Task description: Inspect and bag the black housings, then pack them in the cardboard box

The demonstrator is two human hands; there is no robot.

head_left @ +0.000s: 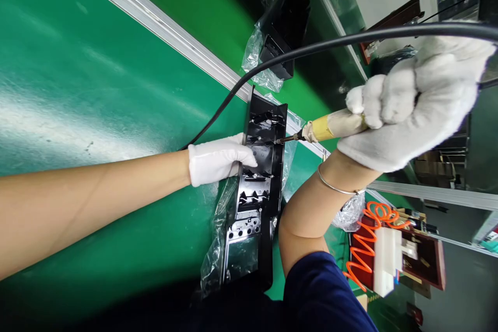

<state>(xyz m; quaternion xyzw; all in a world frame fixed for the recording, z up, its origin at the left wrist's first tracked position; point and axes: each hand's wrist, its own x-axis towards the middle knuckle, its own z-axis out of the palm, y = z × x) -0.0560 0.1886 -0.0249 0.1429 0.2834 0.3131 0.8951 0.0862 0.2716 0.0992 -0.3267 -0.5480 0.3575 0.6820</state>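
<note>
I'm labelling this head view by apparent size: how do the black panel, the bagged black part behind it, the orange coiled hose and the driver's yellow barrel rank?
1. Black panel, clearly largest.
2. Orange coiled hose and bagged black part: they look alike in spread, and the part lies farther off, so no ranking.
3. Yellow barrel, smallest; the right hand hides some of it.

No lettering, label, brand or number can be read anywhere in this view; any moulded marks are too small to make out.
</note>
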